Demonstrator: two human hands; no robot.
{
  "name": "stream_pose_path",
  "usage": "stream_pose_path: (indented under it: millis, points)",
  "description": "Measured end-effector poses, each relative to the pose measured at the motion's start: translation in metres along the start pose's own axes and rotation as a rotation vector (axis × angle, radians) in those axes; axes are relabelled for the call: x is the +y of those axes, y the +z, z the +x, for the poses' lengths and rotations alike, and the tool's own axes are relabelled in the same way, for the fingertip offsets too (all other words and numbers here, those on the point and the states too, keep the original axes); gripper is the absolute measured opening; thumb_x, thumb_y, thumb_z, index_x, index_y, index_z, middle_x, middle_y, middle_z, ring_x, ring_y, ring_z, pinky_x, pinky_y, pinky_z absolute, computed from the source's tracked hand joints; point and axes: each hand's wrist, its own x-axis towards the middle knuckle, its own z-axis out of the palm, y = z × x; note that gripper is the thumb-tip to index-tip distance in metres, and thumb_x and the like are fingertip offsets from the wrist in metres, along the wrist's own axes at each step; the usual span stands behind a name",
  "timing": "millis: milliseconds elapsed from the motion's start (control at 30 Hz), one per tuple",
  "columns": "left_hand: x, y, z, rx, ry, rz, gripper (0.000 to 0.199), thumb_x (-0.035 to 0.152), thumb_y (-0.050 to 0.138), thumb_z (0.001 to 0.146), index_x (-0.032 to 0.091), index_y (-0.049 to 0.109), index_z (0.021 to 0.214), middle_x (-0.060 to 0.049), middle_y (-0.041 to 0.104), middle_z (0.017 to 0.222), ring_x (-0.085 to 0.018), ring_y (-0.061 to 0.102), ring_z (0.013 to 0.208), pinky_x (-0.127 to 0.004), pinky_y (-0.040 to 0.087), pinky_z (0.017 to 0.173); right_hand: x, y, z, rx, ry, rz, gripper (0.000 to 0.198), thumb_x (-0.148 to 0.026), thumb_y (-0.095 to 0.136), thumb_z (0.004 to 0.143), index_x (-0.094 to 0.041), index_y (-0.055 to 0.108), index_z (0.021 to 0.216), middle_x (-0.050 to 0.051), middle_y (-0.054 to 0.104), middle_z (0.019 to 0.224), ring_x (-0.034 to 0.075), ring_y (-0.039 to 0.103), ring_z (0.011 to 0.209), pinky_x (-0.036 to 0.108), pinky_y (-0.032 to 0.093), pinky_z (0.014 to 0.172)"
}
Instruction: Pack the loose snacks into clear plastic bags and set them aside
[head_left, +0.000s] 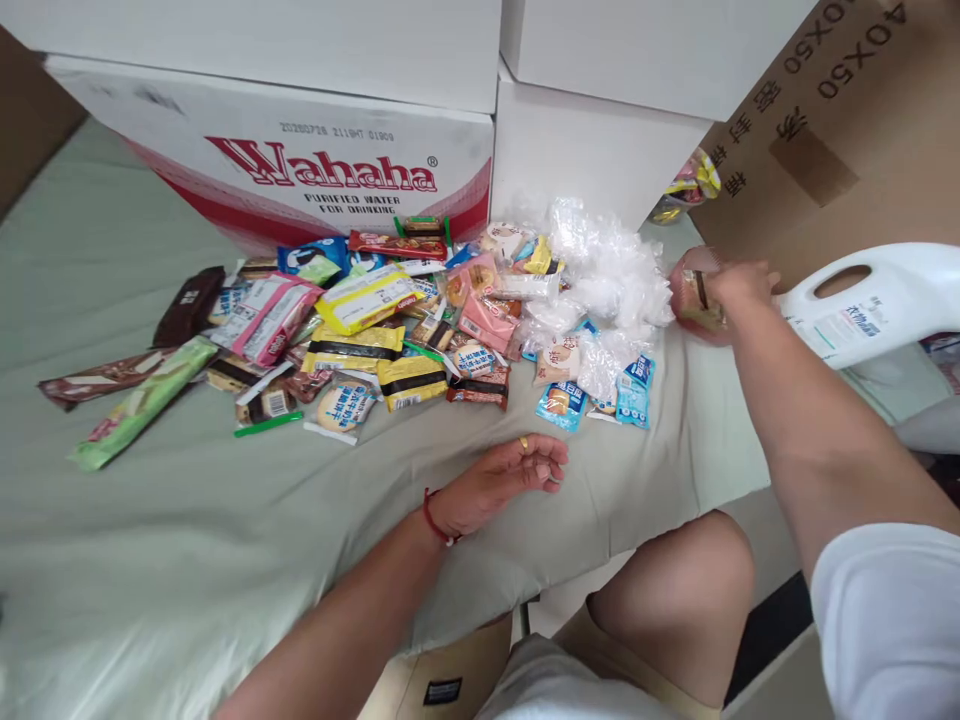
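Observation:
My left hand (506, 475) rests palm inward over the green sheet, in front of the snack pile. Its fingers are loosely bent and apart, with nothing in them. At the right, my right hand (742, 288) has its fingers on the side of a pinkish clear round container (684, 300), smeared by motion. A small snack packet with a brown band (703, 290) shows in or against it, close to my fingertips. Left of the container lie a heap of crinkled clear wrappers (607, 265), blue packets (562, 403), yellow packets (352, 350) and a pink-and-white packet (266, 315).
A white Wahaha water carton (322, 150) stands behind the snacks, beside another white box (585, 150). A brown cardboard box (810, 130) leans at the back right. Past my right forearm lies a white detergent jug (885, 300). A long green packet (146, 400) lies far left.

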Motion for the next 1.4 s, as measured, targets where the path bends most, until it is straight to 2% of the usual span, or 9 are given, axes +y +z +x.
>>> stream_pose_path:
  millis: [100,233,300,667,867,967,1100,1267,1400]
  points:
    - [0.001,-0.002,0.0,-0.006,-0.094,0.015,0.044,0.053,0.074,0.092,0.016,0.074,0.116,-0.005,0.071,0.08,-0.011,0.059,0.065,-0.026,0.045,0.064,-0.016,-0.02,-0.015,0.042,0.019,0.047,0.038,-0.031,0.049,0.1,-0.003,0.075,0.093,0.027,0.07,0.119,0.017,0.066,0.106,0.041,0.042,0.086]
    - [0.004,-0.004,0.0,0.003,-0.095,-0.053,0.043,0.049,0.076,0.09,0.016,0.071,0.116,-0.003,0.07,0.072,-0.007,0.045,0.052,-0.024,0.031,0.055,-0.057,-0.046,-0.079,-0.367,-0.383,0.275,0.025,-0.028,0.06,0.096,-0.013,0.078,0.105,0.009,0.078,0.095,0.016,0.068,0.086,0.032,0.046,0.079]
    - [0.005,-0.004,0.001,-0.024,-0.052,-0.115,0.039,0.042,0.083,0.084,0.016,0.071,0.111,-0.006,0.073,0.082,-0.007,0.048,0.056,-0.024,0.034,0.059,-0.075,-0.051,-0.113,-0.484,-0.434,0.287,0.02,-0.029,0.063,0.094,-0.017,0.079,0.1,0.005,0.076,0.089,0.018,0.066,0.079,0.032,0.047,0.076]
    - [0.005,-0.006,0.006,-0.058,0.013,-0.032,0.04,0.023,0.089,0.066,0.015,0.07,0.101,-0.005,0.071,0.089,-0.01,0.057,0.067,-0.025,0.038,0.064,-0.175,-0.013,-0.176,-0.549,-0.963,-0.079,0.033,-0.014,0.054,0.096,-0.021,0.071,0.123,0.014,0.062,0.13,0.031,0.049,0.12,0.04,0.042,0.09]
    - [0.005,-0.008,0.004,-0.055,0.051,-0.05,0.043,0.029,0.094,0.067,0.016,0.071,0.102,-0.005,0.07,0.092,-0.011,0.059,0.073,-0.026,0.042,0.069,-0.17,-0.013,-0.146,-0.369,-0.624,0.137,0.012,-0.027,0.067,0.09,-0.018,0.075,0.089,0.013,0.067,0.109,0.03,0.054,0.109,0.041,0.045,0.091]
    - [0.005,-0.01,0.006,-0.05,0.06,-0.102,0.046,0.032,0.096,0.065,0.016,0.072,0.101,-0.005,0.07,0.092,-0.01,0.058,0.072,-0.026,0.042,0.068,-0.154,-0.03,-0.126,-0.356,-0.303,0.531,0.014,-0.034,0.075,0.082,-0.02,0.074,0.084,0.005,0.066,0.086,0.02,0.056,0.079,0.034,0.046,0.074]
    - [0.006,-0.01,0.007,-0.022,0.067,-0.137,0.044,0.035,0.095,0.067,0.016,0.073,0.1,-0.005,0.07,0.091,-0.01,0.059,0.072,-0.024,0.043,0.067,-0.143,-0.052,-0.12,-0.411,0.129,0.751,0.022,-0.036,0.08,0.076,-0.019,0.067,0.07,-0.001,0.058,0.065,0.009,0.036,0.053,0.024,0.028,0.05]
    - [0.012,-0.008,0.003,0.086,0.125,-0.188,0.049,0.053,0.088,0.076,0.017,0.071,0.104,-0.005,0.071,0.092,-0.009,0.06,0.067,-0.021,0.042,0.058,-0.15,-0.078,-0.163,-0.627,0.262,1.213,0.039,-0.04,0.093,0.062,-0.021,0.062,0.076,-0.003,0.062,0.075,0.005,0.033,0.052,0.019,0.023,0.046]
    - [0.019,-0.011,0.002,0.16,0.171,-0.289,0.068,0.072,0.081,0.074,0.022,0.066,0.116,-0.009,0.075,0.107,-0.012,0.065,0.067,-0.018,0.031,0.044,-0.154,-0.079,-0.231,-0.808,0.282,1.302,0.047,-0.05,0.096,0.06,-0.022,0.062,0.075,-0.006,0.05,0.061,0.006,0.036,0.051,0.019,0.026,0.047]
